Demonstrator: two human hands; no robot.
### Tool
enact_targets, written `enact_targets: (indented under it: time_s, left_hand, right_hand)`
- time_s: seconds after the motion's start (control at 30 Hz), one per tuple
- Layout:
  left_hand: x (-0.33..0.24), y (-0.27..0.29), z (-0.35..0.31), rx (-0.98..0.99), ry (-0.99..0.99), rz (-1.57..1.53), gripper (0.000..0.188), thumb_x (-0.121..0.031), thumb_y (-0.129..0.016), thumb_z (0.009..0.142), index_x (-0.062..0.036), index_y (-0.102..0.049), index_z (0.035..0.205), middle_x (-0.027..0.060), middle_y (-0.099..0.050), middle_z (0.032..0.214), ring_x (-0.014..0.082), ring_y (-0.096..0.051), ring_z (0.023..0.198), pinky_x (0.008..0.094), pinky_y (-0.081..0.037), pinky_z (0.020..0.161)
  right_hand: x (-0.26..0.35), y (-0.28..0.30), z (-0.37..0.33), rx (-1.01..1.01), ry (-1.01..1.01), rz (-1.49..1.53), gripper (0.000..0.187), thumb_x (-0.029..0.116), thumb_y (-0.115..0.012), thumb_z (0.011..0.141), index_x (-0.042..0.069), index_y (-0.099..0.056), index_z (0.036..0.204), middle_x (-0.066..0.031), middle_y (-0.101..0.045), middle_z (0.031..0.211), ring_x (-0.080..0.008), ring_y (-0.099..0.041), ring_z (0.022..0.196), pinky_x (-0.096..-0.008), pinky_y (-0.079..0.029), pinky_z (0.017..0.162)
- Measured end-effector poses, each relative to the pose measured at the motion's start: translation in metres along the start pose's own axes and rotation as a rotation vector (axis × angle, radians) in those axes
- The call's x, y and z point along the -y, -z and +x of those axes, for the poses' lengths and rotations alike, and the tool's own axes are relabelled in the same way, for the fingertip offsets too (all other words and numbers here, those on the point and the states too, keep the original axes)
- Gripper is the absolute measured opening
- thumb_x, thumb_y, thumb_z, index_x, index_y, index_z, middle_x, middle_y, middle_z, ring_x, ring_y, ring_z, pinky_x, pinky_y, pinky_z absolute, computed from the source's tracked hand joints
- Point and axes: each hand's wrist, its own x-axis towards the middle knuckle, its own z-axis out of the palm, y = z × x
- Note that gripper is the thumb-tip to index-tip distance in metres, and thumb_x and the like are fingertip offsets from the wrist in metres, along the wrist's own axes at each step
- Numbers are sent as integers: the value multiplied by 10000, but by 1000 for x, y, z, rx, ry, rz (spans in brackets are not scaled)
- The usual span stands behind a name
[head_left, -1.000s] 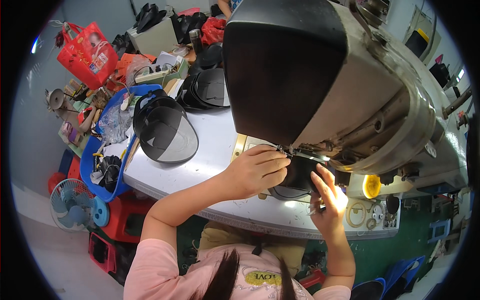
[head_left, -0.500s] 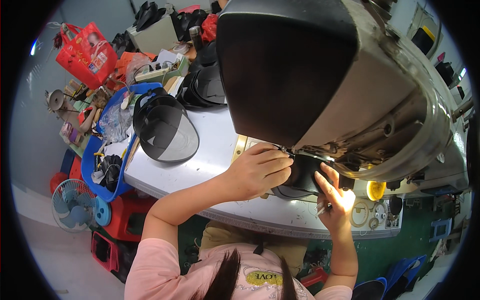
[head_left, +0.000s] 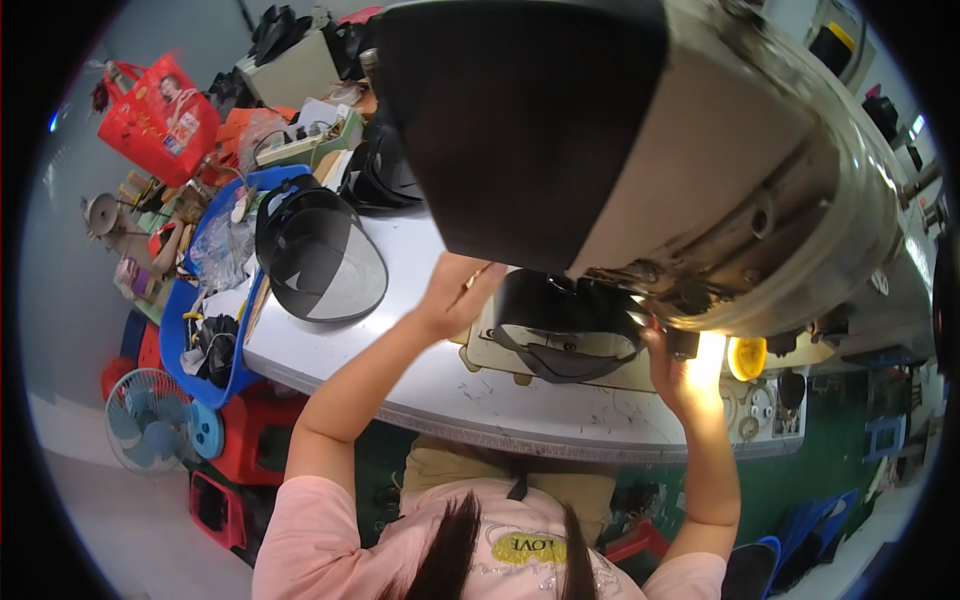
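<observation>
A black, curved, leather-like piece [head_left: 575, 366] lies under the sewing machine head [head_left: 530, 140], its looped band bulging toward me. At its left edge, close against the machine, is my left hand [head_left: 458, 293]; the fingers are bent and the tips are partly hidden by the machine. My right hand [head_left: 685, 370] is at the piece's right end, thumb against its edge, remaining fingers mostly hidden under the lamp glare. A small metal tip shows by that thumb; its kind is unclear. To the left on the white table rests a similar black and grey piece [head_left: 325, 262].
More black pieces [head_left: 380, 175] are stacked behind it. Along the table's left side stand blue baskets [head_left: 240, 375] with plastic and scraps. A yellow round part [head_left: 746, 358] sits right of the machine. Beyond the table edge are a fan [head_left: 150, 420] and a red stool [head_left: 250, 435].
My left hand has moved left, away from the stitching area. The black piece has swung round, so its open loop shows. My right hand has shifted up toward the machine, its fingers going out of sight.
</observation>
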Motion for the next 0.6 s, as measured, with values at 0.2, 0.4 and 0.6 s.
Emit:
enact_targets:
  time_s: [0.2,0.4,0.6]
  left_hand:
    - [12,-9,22,432,173,572,304,-44,-607,793,-17,-601,1095,145,-616,1088,330,-589,1018,431,-465,868]
    - [46,-24,63,370,175,726,301,-53,-611,790,-19,-606,1089,146,-608,1102,332,-576,1033,441,-453,878]
    - [58,-24,69,342,159,743,297,-62,-615,788,-22,-611,1083,146,-600,1115,333,-564,1048,450,-440,887]
  right_hand:
    - [-3,6,31,107,38,-94,22,143,-610,784,129,-622,796,-75,-662,822,-276,-645,719,-349,-511,587]
    - [27,35,70,664,-173,-127,222,253,-497,865,85,-642,848,-135,-652,721,-330,-640,618,-453,-507,543]
    - [27,53,84,762,-44,22,206,194,-529,856,51,-638,956,-119,-641,804,-272,-649,629,-400,-512,505]
